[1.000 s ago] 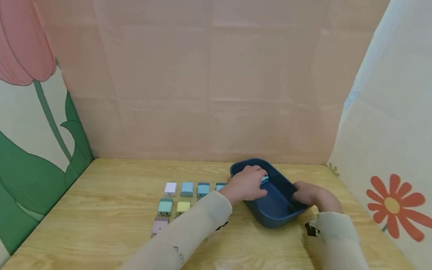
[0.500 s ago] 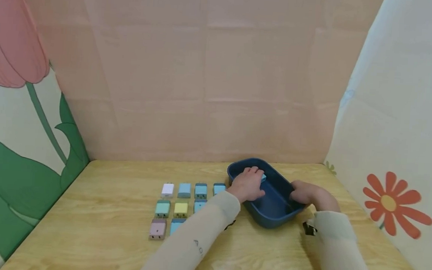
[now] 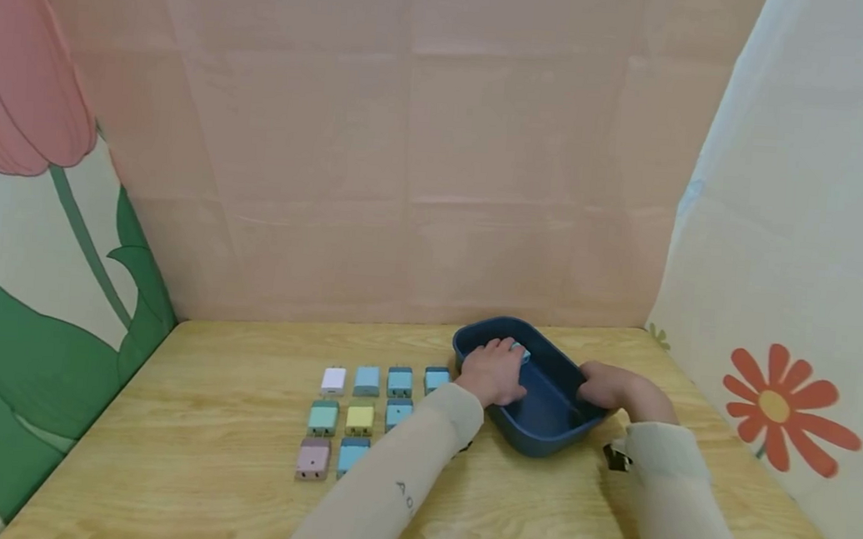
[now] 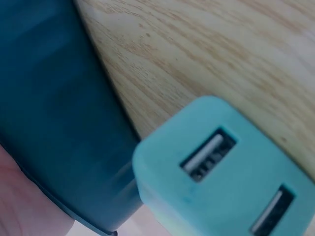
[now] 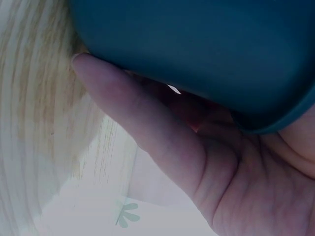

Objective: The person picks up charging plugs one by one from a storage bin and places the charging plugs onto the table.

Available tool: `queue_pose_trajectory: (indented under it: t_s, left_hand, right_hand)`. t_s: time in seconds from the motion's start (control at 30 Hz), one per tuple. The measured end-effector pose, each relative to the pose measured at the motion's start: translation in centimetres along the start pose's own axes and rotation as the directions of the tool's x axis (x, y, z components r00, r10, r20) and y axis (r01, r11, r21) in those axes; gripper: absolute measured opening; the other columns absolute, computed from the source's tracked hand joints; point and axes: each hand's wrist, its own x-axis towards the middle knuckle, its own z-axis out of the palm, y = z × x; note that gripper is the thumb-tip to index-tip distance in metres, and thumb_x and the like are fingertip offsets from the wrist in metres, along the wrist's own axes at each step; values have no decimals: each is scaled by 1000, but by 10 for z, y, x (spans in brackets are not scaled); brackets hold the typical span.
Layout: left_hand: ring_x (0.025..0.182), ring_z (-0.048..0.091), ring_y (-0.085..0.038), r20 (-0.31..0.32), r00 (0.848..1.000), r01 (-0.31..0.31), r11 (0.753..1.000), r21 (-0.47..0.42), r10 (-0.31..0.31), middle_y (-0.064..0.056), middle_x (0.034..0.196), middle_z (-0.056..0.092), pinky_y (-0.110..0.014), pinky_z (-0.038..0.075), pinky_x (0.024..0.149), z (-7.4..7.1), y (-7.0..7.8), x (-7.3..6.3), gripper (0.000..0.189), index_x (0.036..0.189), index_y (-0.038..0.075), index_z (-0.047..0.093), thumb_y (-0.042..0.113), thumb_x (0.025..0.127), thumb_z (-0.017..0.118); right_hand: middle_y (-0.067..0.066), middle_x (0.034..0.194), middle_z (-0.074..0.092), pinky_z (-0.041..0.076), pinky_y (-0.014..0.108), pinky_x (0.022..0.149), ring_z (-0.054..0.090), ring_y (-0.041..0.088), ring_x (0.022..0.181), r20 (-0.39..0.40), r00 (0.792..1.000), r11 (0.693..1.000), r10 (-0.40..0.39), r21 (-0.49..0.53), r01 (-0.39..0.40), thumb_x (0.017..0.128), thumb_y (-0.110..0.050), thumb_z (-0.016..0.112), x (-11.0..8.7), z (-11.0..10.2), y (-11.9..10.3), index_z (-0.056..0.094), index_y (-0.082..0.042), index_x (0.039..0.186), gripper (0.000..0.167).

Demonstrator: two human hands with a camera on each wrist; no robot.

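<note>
A dark blue plastic bin (image 3: 534, 440) sits slantwise on the table. My left hand (image 3: 494, 372) reaches over its left rim, fingers pointing down inside. A light blue USB charger (image 3: 521, 353) shows just past those fingertips, inside the bin; I cannot tell if they still pinch it. At the bin's right side my right hand (image 3: 618, 389) grips the rim, and the right wrist view shows a finger along the bin wall (image 5: 187, 49). Close to the left wrist camera, a turquoise USB charger (image 4: 236, 162) stands beside the bin, its two ports facing up.
Rows of plug chargers stand left of the bin: a white one (image 3: 333, 380), a green one (image 3: 323, 418), a yellow one (image 3: 360, 419), a mauve one (image 3: 313, 459) and several blue ones (image 3: 399, 381). The left sleeve (image 3: 394, 484) hides part of them. Cloth walls surround the wooden table (image 3: 194, 445).
My left hand has shifted slightly right and deeper into the bin, and more of the light blue charger shows past its fingers. The right hand keeps its grip. The view has turned slightly.
</note>
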Motion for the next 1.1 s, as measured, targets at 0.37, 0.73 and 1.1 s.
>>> queue_pose_trajectory:
  t_s: [0.37, 0.73, 1.1]
  left_hand:
    - [161, 43, -14, 39, 999, 15, 1000, 0, -15, 6, 177, 38, -32, 42, 129, 1, 0, 3, 69, 164, 32, 48, 56, 103, 68]
    - [164, 39, -12, 46, 999, 20, 1000, 0, -20, 7, 178, 38, -29, 40, 129, 6, -2, 8, 67, 162, 32, 51, 56, 103, 68]
    - [163, 40, -11, 43, 999, -10, 999, 34, 9, 7, 176, 40, -28, 40, 130, 8, -3, 10, 67, 162, 30, 51, 56, 102, 68]
  right_hand:
    - [23, 122, 69, 54, 54, 97, 63, 32, 106, 9, 1000, 1000, -3, 7, 3, 93, -9, 57, 3, 0, 3, 60, 12, 129, 41]
    - [16, 111, 68, 54, 44, 89, 62, 28, 99, 3, 1000, 1000, -9, 24, 9, 91, -8, 59, 7, 3, 5, 63, 9, 122, 36]
    - [14, 110, 69, 53, 43, 89, 62, 27, 98, 4, 1000, 1000, -18, 21, 18, 91, -9, 59, 10, 4, 6, 64, 8, 121, 34]
